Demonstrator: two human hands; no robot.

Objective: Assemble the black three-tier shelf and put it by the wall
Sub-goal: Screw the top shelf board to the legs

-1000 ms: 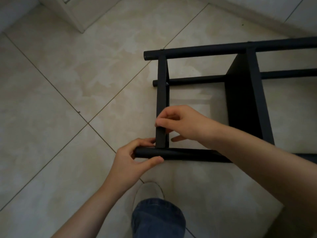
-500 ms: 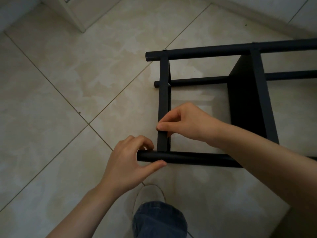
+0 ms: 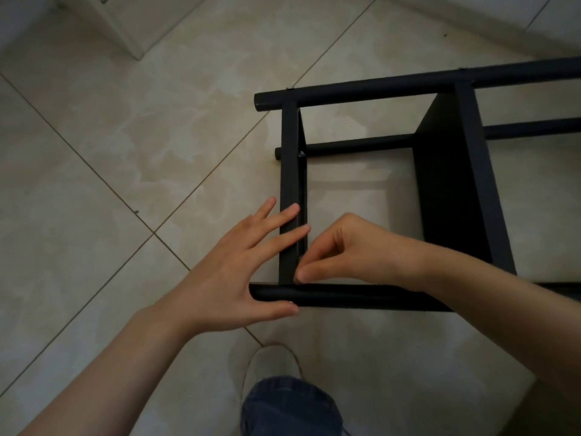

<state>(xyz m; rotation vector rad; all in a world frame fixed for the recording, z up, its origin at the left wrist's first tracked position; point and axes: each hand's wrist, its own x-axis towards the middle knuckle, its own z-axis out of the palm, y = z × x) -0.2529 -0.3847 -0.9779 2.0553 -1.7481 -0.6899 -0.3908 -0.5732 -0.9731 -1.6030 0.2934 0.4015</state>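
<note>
The black shelf lies on its side on the tiled floor, its round legs running left to right. Its end tier panel stands on edge between the far leg and the near leg. My left hand is spread flat, fingers straight across the panel's lower part, thumb along the near leg's end. My right hand has curled fingers with thumb and fingertips pinched together at the corner where panel meets near leg. Whatever it pinches is too small to make out.
My shoe and jeans leg are just below the near leg. A white door frame stands at the far left and a wall base runs along the far right. Beige tiles surround the shelf.
My left hand let go of the near leg's end and opened flat over the panel. My right hand slid down the panel to the corner joint.
</note>
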